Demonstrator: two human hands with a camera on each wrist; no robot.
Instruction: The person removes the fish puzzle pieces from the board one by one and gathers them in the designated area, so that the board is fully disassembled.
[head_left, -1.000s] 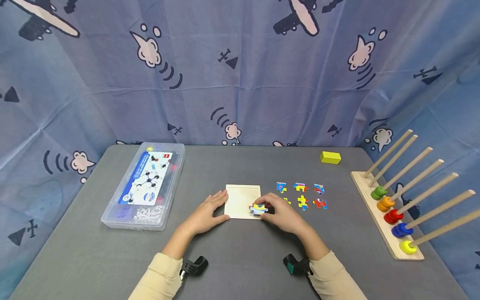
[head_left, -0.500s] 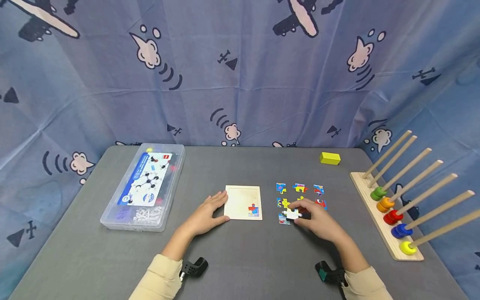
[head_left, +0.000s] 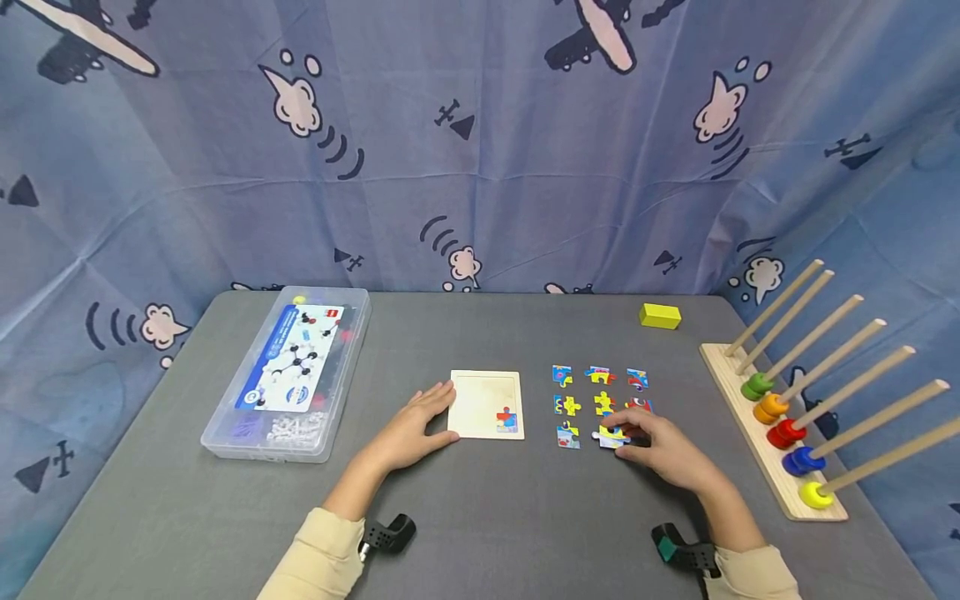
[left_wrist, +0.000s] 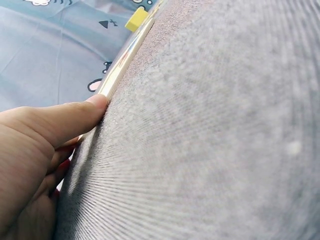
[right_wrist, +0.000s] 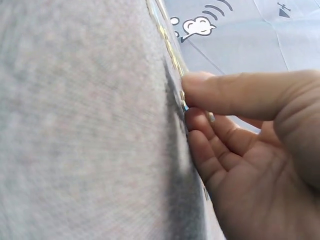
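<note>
A square wooden puzzle tray [head_left: 478,404] lies mid-table, with one red and blue jigsaw piece [head_left: 507,419] in its lower right corner. My left hand [head_left: 412,423] rests at the tray's left side, fingers straight. Its thumb [left_wrist: 82,114] touches the tray's edge in the left wrist view. To the right of the tray, my right hand [head_left: 667,448] pinches a yellow and white jigsaw piece [head_left: 612,437] at the front row of the loose pieces, low over the table. Another jigsaw piece [head_left: 567,435] lies just left of it. The fingers partly cover a red piece [head_left: 639,405] behind.
Several more loose pieces [head_left: 600,376] lie in rows behind my right hand. A clear plastic box [head_left: 341,367] with a molecule-model label stands at left. At right is a wooden peg board [head_left: 780,442] with coloured rings. A yellow block [head_left: 660,316] sits at the back.
My right hand has moved from the tray's lower right corner to the loose pieces on the right, carrying a jigsaw piece. One piece now shows in that corner. My left hand stays put.
</note>
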